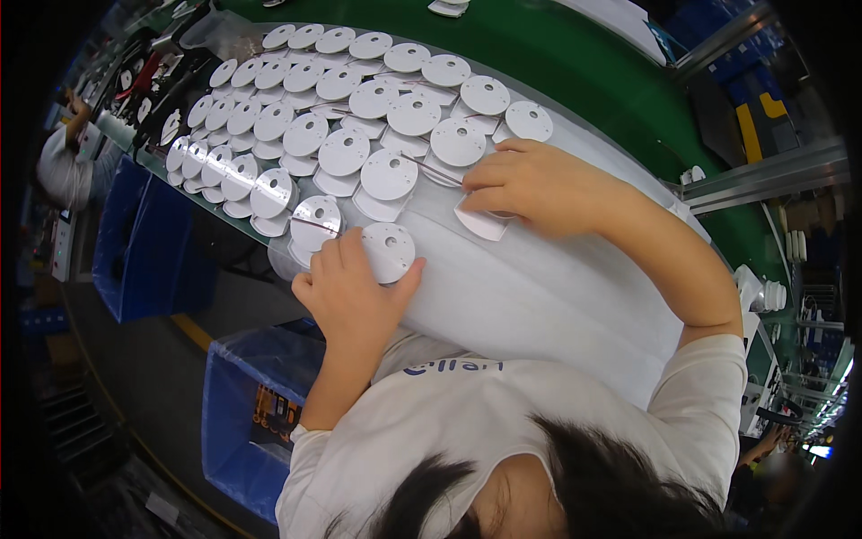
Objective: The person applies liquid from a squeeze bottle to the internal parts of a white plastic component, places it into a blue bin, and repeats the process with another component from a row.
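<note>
At the near edge of the rows of parts, my left hand [355, 286] has its thumb and fingers closed around the rim of a round white disc [389, 253] with a hole and small marks. Farther right, my right hand [534, 184] curls over a white plate-like part [482, 222], whose rounded lower end shows below the fingers. A thin dark wire [433, 169] runs from near the right fingertips toward a neighbouring white disc [389, 174]. My right palm and fingers hide the upper part of what they hold.
Rows of similar white discs [345, 151] on flat white bases cover the left of a white sheet [557, 287] on a green table [575, 63]. Blue bins [229, 422] stand below the table's left edge. A metal post [772, 175] is at right. Another person [67, 175] sits far left.
</note>
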The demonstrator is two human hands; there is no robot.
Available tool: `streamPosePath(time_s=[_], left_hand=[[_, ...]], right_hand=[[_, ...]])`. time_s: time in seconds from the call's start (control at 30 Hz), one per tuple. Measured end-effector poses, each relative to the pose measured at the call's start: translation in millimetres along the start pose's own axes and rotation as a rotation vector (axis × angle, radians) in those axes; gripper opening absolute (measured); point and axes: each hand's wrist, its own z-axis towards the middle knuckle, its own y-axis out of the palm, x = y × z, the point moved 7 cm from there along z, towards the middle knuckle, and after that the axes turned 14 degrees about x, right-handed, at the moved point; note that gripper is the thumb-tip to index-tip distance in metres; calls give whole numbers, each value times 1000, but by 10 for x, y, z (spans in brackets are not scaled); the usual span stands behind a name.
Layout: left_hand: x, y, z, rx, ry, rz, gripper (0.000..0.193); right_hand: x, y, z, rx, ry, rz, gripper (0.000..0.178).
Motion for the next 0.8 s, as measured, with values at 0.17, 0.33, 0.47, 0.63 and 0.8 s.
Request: streamPosePath(time_s=[0.17, 0.33, 0.47, 0.63, 0.8], left_hand=[[-39, 11, 28, 91, 40, 31, 67], [-50, 29, 43, 97, 20, 38, 67], [-67, 26, 43, 104, 28, 32, 66], [-57, 22, 63, 114, 45, 55, 65], [-62, 7, 39, 96, 38, 75, 67]], right_hand=[[-31, -25, 8, 35, -69, -207, 30], [-44, 33, 26, -21, -103, -389, 28], [-26, 75, 21, -3, -158, -602, 27], [-68, 116, -19, 36, -173, -707, 28], [-129, -103, -121, 214, -13, -434, 35]])
